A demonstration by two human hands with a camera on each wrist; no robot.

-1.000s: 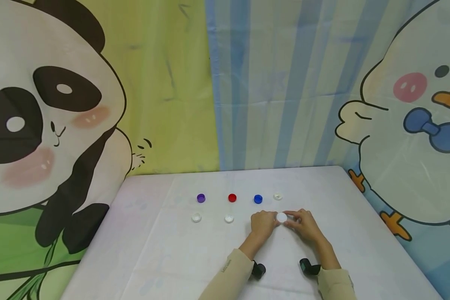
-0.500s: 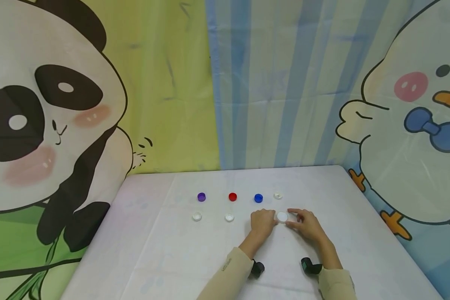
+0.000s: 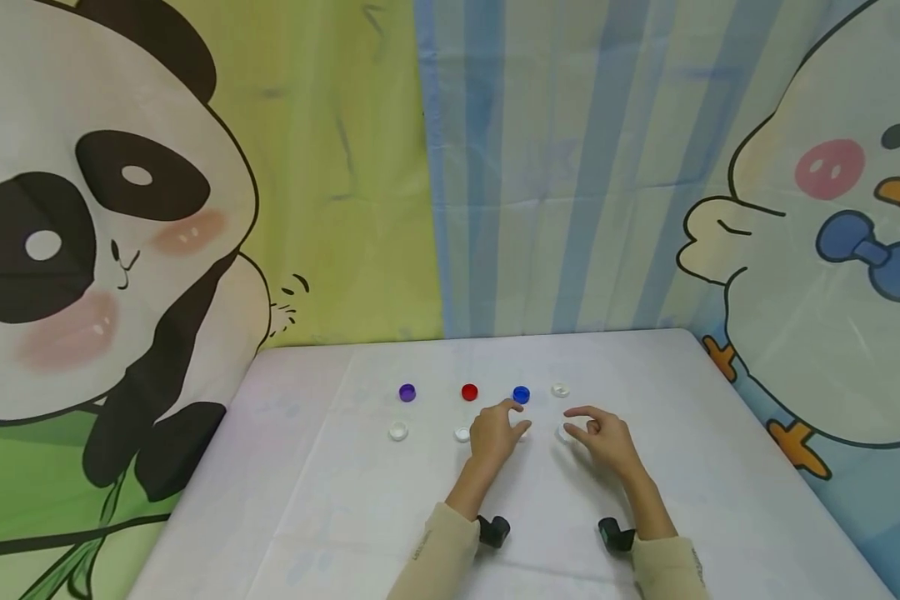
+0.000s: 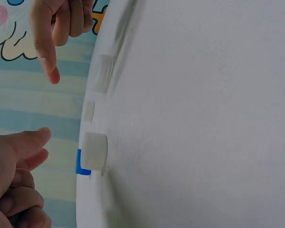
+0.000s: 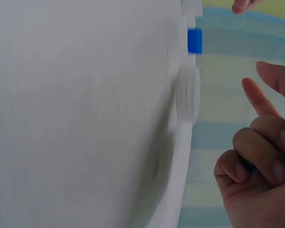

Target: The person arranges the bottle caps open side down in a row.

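Observation:
In the head view my left hand hovers over the table with thumb and forefinger spread, nothing between them. A white cap stands near it in the left wrist view, partly in front of a blue cap. To the right, my right hand is raised, thumb and forefinger apart and its other fingers curled in. Below its fingertips lies a white round lid, partly hidden by the thumb in the head view. Neither hand holds anything.
A purple cap, a red cap and a small whitish cap line the back row with the blue one. In the front row are a white ring-like cap and another white cap. All rest on a white-covered table.
Both hands were at the white round lid, one on each side. They have let go of it; the left hand has moved left, and the right fingers have lifted. The lid stays on the table.

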